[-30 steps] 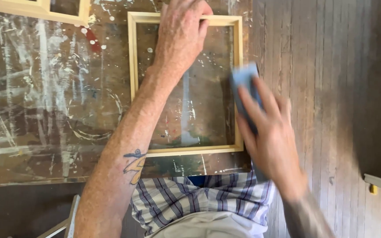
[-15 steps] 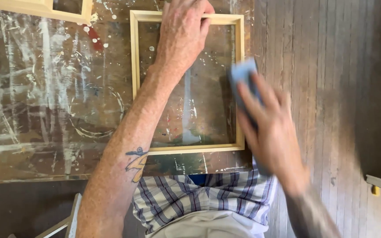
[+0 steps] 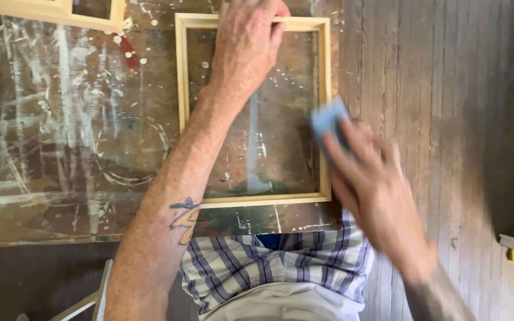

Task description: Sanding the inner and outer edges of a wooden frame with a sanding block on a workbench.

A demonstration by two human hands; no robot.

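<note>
Head view looks straight down on a pale wooden frame lying flat on a paint-spattered tabletop, its open middle showing the stained surface beneath. The left hand reaches across to the far rail and presses down on it, palm flat and fingers curled over the top edge, which appears to pin the frame so that it does not slide. The right hand is blurred with motion and closed around a small blue block, likely a sanding sponge, pinched between thumb and fingers and set against the right-hand rail about halfway along its length. Holding the block at the fingertips seems to keep its face flat on the narrow strip of wood. The frame sits close to the near right corner of the tabletop, near the person's body, so both arms reach it without stretching. A second pale frame lies partly in view at the upper left, well apart from the hands. Beyond the tabletop's right edge runs a dark plank floor, and a plaid shirt shows at the bottom.
</note>
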